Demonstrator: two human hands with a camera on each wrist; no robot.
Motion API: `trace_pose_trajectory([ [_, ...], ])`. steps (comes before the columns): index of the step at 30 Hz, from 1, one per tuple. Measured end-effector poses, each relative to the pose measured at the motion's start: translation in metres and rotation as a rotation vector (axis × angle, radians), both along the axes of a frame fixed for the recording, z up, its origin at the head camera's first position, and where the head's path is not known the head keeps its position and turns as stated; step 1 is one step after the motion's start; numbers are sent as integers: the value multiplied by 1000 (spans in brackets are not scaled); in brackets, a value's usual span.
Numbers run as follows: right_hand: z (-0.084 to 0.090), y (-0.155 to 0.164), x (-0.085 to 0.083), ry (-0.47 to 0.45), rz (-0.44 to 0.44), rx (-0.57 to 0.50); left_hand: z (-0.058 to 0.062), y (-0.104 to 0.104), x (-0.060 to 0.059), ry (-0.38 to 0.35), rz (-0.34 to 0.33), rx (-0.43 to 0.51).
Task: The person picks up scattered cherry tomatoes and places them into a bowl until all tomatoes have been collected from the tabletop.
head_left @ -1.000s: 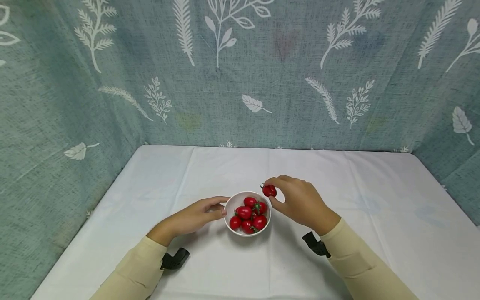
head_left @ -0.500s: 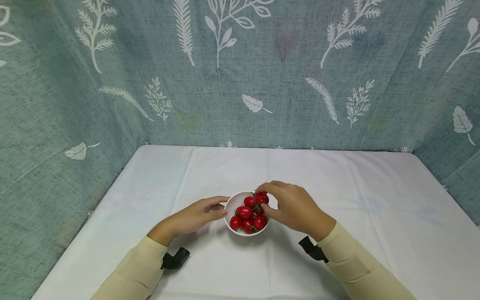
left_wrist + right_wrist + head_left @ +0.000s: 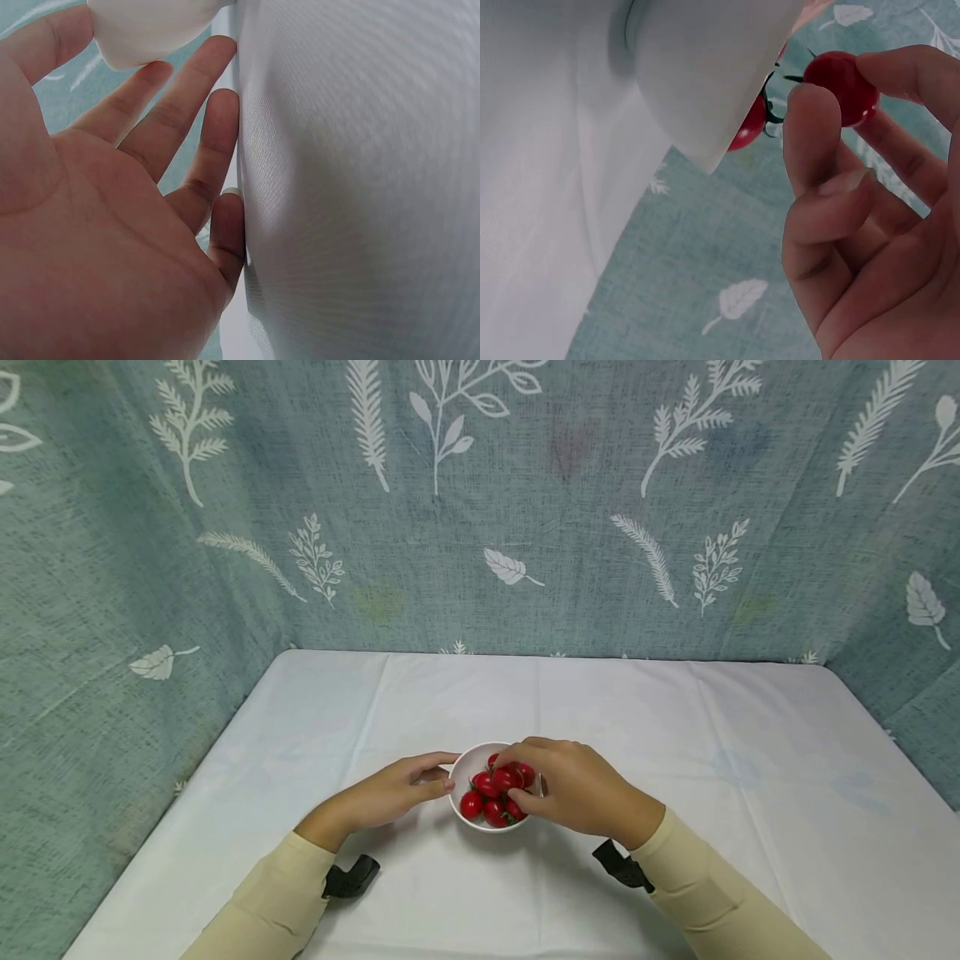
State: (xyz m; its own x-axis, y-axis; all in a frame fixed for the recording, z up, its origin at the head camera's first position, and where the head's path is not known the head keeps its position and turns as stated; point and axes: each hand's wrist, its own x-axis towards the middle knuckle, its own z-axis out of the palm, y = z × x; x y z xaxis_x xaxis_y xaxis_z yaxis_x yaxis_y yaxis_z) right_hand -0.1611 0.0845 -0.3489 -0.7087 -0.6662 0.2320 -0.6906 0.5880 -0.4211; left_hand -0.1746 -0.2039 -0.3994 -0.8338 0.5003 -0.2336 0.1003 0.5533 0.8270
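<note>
Right now, by label:
Right hand [image 3: 577, 789]: fingers [image 3: 819, 142] curl round one small glossy red cherry tomato [image 3: 841, 86], pinching it just above the bowl's pile.
Left hand [image 3: 390, 793]: fingers [image 3: 187, 112] nearly straight, gripping nothing, tips against the bowl's outer wall.
Bowl: small round white ceramic bowl [image 3: 467, 764] between both sets of fingers, holding red cherry tomatoes [image 3: 483, 802].
Tabletop: white cloth-covered tabletop [image 3: 675, 735] under the left little finger.

White tablecloth [image 3: 750, 777], leaf-patterned curtain [image 3: 525, 510]
</note>
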Motion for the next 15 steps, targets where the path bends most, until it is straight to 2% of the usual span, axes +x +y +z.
trace_pose_trajectory([
  [4,-1,-2,1,-21,15,9,0,0,0,3,-4,7],
  [15,-6,-6,4,-9,63,11,-1,0,0,5,2,6],
])
